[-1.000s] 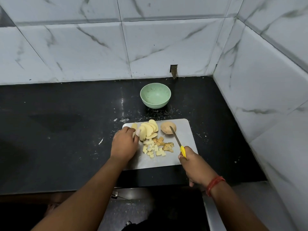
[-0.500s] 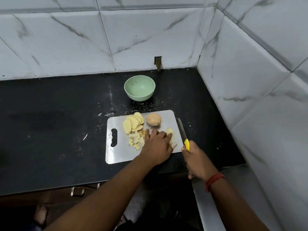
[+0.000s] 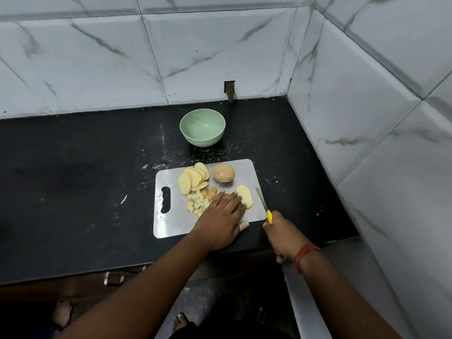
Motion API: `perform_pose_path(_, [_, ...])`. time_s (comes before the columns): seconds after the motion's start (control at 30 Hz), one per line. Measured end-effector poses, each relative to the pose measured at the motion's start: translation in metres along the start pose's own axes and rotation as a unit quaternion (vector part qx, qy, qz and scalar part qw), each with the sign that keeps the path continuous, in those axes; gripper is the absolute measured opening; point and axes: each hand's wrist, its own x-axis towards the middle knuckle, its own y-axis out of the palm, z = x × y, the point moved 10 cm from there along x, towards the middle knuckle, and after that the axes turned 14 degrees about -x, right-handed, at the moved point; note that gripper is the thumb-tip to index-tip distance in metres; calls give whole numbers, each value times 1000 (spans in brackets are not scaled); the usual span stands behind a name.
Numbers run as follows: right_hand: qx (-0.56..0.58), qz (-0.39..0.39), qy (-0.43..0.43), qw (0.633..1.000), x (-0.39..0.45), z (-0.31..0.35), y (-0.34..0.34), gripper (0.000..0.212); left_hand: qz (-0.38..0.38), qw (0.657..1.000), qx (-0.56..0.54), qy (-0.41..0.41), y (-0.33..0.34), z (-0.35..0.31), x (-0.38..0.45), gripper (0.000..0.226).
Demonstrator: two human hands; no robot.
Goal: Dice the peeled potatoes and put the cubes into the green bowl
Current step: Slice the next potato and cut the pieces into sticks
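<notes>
Where fingers rest, pale potato slice, small cubes

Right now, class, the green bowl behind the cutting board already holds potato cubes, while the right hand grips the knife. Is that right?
Not quite. The head view shows the green bowl empty; the potato cubes lie on the cutting board. The right hand does grip the knife.

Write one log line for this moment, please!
left hand: steadies pale potato slice | right hand: grips yellow-handled knife | round green bowl: empty
</notes>
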Motion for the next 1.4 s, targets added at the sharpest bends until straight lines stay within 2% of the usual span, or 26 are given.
perform_pose_path(0.17, [-11,3,16,1000,14,12,-3,15,9,1000,0,8,-1,1,4,66])
perform_pose_path(0.3, [-65,-14,-11,998,26,26,-8,18,4,999,-33,12,-2,3,6,66])
perform_pose_path(0.4, [-96,-38,-29,994,35,33,-12,7,5,999,-45,14,0,6,5,64])
perform_pose_path(0.47, [-50,-15,34,998,44,24,-4,3,1,999,-48,18,0,6,5,64])
perform_pose_path(0.57, [82,37,155,984,40,10,11,39,-8,999,-27,41,0,4,3,62])
perform_pose_path(0.6, [67,54,155,984,40,8,13,43,-11,999,-8,51,1,4,1,61])
perform_pose_path(0.67, [18,83,135,987,36,13,15,36,-21,998,27,60,2,6,-4,60])
perform_pose_path(0.73, [-20,29,54,998,37,25,3,10,-38,997,39,46,0,10,-8,58])
perform_pose_path(0.77, [-43,-8,16,999,39,29,-3,7,-47,998,36,35,-3,11,-8,58])
perform_pose_path(0.8, [-43,-31,1,999,44,29,-5,16,-54,998,29,26,-5,11,-8,59])
perform_pose_path(0.87, [-61,-30,1,998,46,29,-3,31,-57,998,13,26,-6,7,-3,60])
perform_pose_path(0.97, [-97,25,25,995,45,28,8,32,-45,999,8,29,1,5,4,61])
perform_pose_path(1.03, [-109,23,28,993,47,28,9,37,-41,999,-3,24,5,8,6,62])
perform_pose_path(1.17, [-88,24,43,995,47,25,10,34,-43,998,-10,34,7,8,5,60])
perform_pose_path(1.27, [-119,-5,-1,993,39,24,8,32,-50,998,-10,36,4,6,7,60])
perform_pose_path(1.4, [-195,9,3,981,18,-1,34,23,-55,998,1,33,4,5,6,60])
